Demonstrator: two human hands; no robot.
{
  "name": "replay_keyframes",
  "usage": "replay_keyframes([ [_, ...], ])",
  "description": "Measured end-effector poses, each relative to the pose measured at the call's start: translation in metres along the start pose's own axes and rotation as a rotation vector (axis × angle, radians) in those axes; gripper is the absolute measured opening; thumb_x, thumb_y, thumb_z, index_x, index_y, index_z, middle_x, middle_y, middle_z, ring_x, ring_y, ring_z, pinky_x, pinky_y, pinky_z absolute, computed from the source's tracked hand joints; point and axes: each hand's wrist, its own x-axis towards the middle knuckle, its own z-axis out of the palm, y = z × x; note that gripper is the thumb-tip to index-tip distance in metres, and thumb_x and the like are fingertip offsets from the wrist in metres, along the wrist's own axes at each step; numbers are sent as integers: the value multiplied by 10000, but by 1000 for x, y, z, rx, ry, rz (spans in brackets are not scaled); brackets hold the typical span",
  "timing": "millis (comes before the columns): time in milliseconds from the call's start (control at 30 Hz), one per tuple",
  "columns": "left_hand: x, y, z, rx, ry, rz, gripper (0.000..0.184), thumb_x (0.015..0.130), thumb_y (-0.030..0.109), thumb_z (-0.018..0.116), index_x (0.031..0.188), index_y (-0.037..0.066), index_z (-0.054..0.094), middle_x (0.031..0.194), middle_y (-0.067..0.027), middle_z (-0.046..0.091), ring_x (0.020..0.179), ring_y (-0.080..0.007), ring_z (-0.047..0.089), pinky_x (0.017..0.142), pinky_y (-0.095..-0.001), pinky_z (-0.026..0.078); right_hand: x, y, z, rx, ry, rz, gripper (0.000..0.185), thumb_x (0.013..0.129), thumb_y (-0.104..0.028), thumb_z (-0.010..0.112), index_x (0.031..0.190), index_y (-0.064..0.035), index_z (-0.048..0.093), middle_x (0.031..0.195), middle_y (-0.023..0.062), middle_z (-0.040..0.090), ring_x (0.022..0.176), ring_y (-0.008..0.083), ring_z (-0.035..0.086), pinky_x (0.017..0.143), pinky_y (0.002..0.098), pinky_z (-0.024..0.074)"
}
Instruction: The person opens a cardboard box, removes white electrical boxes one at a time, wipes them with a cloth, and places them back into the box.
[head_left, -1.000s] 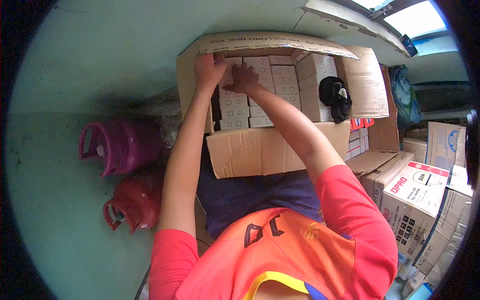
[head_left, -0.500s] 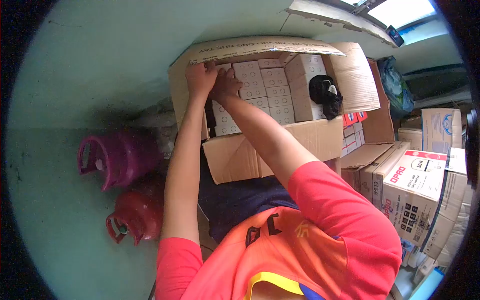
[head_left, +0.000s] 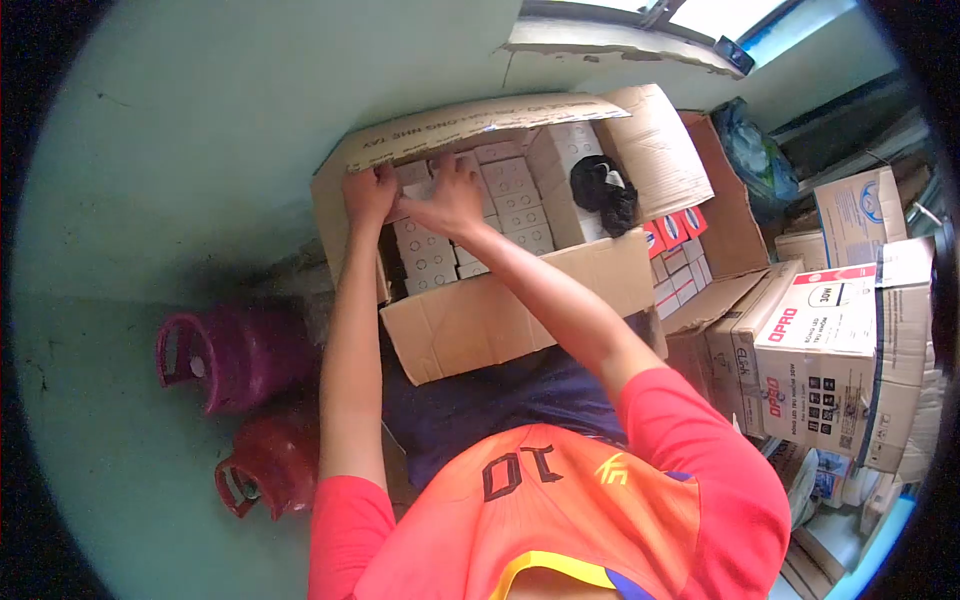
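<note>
An open cardboard carton [head_left: 520,325] stands before me, packed with rows of small white boxes [head_left: 515,185] marked with dotted rings. At the carton's left inner side, my left hand [head_left: 370,195] has its fingers curled together by the far left corner; what they hold, if anything, is hidden. My right hand [head_left: 455,200] reaches over the boxes just beside it, thumb pointing left and fingers stretched apart against the box tops. A black plastic bag [head_left: 603,195] lies on the taller white boxes at the carton's right.
Purple [head_left: 240,355] and red [head_left: 275,465] gas cylinders stand left by the wall. To the right is another open carton [head_left: 735,200] with red-and-white boxes [head_left: 677,230]. An OPRO carton [head_left: 815,370] sits nearer, a stuffed plastic bag [head_left: 750,165] behind. A phone [head_left: 735,55] rests on the window ledge.
My right hand has moved a little away from my left, its fingers now spread over the boxes. The left hand stays near the corner. The whole view has shifted and turned slightly.
</note>
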Motion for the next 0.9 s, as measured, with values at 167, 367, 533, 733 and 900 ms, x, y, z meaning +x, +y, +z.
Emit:
replay_keyframes([
  [167, -43, 77, -42, -202, -276, -286, 323, 987, 293, 584, 1083, 21, 730, 1035, -206, 740, 938, -396, 711, 832, -451, 557, -45, 36, -70, 289, 231, -276, 697, 686, -323, 829, 1214, -1, 507, 1146, 183, 511, 1058, 318, 531, 959, 439, 469],
  [367, -122, 183, -97, -221, -297, -15, 454, 954, 436, 673, 1071, 2, 731, 1239, -202, 703, 1195, -362, 635, 1010, -447, 459, -89, 71, -150, 580, -117, -297, 738, 701, -357, 854, 1288, -67, 515, 1151, 106, 509, 1048, 228, 538, 919, 373, 470],
  [533, -126, 237, -130, -175, -351, 56, 425, 839, 370, 817, 1040, 10, 718, 1181, -179, 720, 1029, -369, 695, 892, -432, 512, -99, 80, -193, 616, -284, -462, 777, 703, -420, 885, 1313, -83, 542, 1234, 85, 527, 1100, 197, 542, 943, 359, 474],
  [733, -163, 242, -131, -448, -211, -344, 346, 846, 305, 779, 988, 2, 691, 906, -80, 697, 799, -163, 643, 787, -327, 502, -52, 142, -217, 183, -182, -534, 585, 825, -309, 808, 1333, -124, 586, 1273, 154, 614, 1239, 329, 560, 1073, 437, 453],
  [900, -192, 233, -132, -828, -219, -587, 320, 916, 315, 716, 980, 3, 690, 918, 5, 658, 806, -79, 572, 717, -285, 482, -24, 197, -214, -729, -90, -184, 868, 727, -406, 868, 1482, -277, 461, 1445, 159, 479, 1321, 330, 481, 1056, 502, 428],
])
